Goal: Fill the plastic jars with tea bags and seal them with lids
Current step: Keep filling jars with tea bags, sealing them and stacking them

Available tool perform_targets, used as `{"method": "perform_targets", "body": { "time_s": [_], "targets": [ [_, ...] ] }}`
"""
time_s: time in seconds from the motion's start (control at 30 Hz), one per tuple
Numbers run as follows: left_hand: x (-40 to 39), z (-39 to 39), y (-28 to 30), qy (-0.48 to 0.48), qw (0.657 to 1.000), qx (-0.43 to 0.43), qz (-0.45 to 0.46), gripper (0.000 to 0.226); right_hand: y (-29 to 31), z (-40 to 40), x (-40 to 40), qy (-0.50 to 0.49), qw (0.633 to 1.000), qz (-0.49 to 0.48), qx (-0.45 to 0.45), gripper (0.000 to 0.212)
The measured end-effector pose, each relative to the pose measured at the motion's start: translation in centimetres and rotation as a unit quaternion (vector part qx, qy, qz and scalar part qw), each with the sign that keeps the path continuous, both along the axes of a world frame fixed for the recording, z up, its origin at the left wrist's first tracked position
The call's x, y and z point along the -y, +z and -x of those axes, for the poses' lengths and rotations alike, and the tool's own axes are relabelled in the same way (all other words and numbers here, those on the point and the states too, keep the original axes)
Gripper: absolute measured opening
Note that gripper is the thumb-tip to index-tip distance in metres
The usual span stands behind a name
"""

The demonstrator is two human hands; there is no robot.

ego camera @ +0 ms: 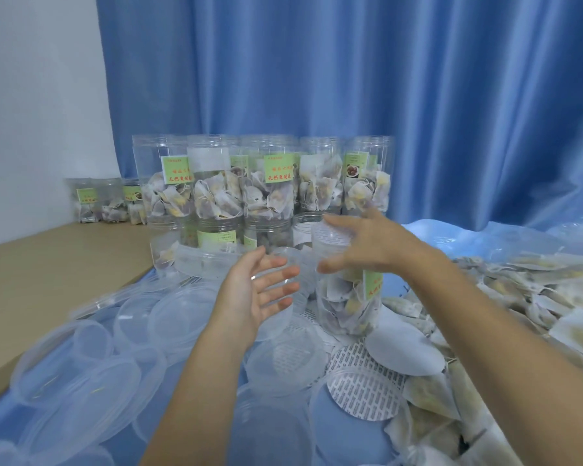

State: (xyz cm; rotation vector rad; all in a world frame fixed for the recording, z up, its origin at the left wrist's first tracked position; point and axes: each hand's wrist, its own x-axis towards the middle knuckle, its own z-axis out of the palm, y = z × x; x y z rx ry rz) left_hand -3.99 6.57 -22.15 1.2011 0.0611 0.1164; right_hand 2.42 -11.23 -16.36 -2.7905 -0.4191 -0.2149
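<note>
Motion blur smears the near lids (91,375) at lower left, so their edges and count are hard to make out, and several run off the bottom edge. Print on the green labels of the stacked jars (260,183) at the back is too soft to read. Behind them hangs a blue curtain (384,79), and a smaller row of jars (105,201) at far left sits dim and blurred on the bench (41,274). Loose tea bags (535,297) spread to the right and are cut by the frame edge.

One jar (345,290) stands upright in the middle on the blue sheet (283,432), filled with tea bags, its top covered by a white liner with grey print. The right hand (367,245) arches over that top, fingers spread and thumb low beside the jar's wall; its grip is open, and whether the fingertips touch the top cannot be told. The left hand (260,290) is raised just left of the jar, palm turned toward it, fingers straight and slightly apart, grip open. A clear lid seems to show through between its fingers, too blurred to confirm. Round printed liners (364,395) lie flat in front of the jar.
</note>
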Motion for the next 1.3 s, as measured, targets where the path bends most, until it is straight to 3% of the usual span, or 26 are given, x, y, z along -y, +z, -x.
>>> {"method": "perform_targets", "body": {
  "time_s": [0.17, 0.3, 0.4, 0.47, 0.57, 0.6, 0.73, 0.87, 1.07, 1.17, 1.23, 1.3],
  "targets": [
    [0.7, -0.5, -0.5, 0.022, 0.999, -0.021, -0.017, 0.025, -1.2, 1.6, 0.7, -0.014, 0.994, -0.02, 0.108, 0.085],
    [1.1, -0.5, -0.2, 0.059, 0.998, -0.008, -0.008, 0.021, -0.2, 3.1, 1.9, -0.016, 0.978, -0.09, 0.188, 0.085],
    [1.5, -0.2, 0.1, 0.077, 0.997, 0.018, -0.01, 0.047, 0.3, 4.0, 2.3, 0.033, 0.949, -0.244, 0.195, 0.083],
    [1.6, 0.1, 0.2, 0.053, 0.998, 0.038, -0.016, 0.058, -0.1, 4.6, 2.0, 0.091, 0.908, -0.376, 0.162, 0.079],
    [1.4, 0.6, 0.4, -0.019, 0.997, 0.066, 0.019, 0.058, -1.3, 5.0, 0.9, 0.166, 0.835, -0.518, 0.081, 0.077],
    [1.1, 0.7, 0.5, -0.022, 0.997, 0.074, 0.031, 0.054, -1.3, 4.6, 0.3, 0.181, 0.833, -0.518, 0.067, 0.075],
    [-0.7, 0.9, 0.8, 0.019, 0.991, 0.111, 0.072, 0.027, -0.2, 3.9, 0.4, 0.208, 0.886, -0.415, 0.0, 0.078],
    [-1.7, 0.8, 0.7, 0.037, 0.99, 0.119, 0.059, 0.018, -1.1, 4.4, 2.8, 0.25, 0.885, -0.389, -0.061, 0.068],
    [-2.5, 0.7, -0.4, 0.017, 0.999, 0.045, 0.021, 0.03, -1.4, 4.5, 2.2, 0.299, 0.908, -0.293, -0.022, 0.08],
    [-2.3, 0.5, -0.5, 0.027, 0.995, 0.09, 0.039, 0.026, -2.0, 4.4, 1.4, 0.198, 0.916, -0.348, -0.007, 0.055],
    [-2.1, 0.4, -0.5, 0.033, 0.991, 0.119, 0.058, 0.018, -2.2, 4.5, 0.9, 0.119, 0.935, -0.333, -0.033, 0.073],
    [-2.1, 0.2, -0.5, 0.029, 0.989, 0.125, 0.069, 0.015, -2.3, 4.5, 1.1, 0.108, 0.943, -0.308, -0.063, 0.081]
  ]
}}
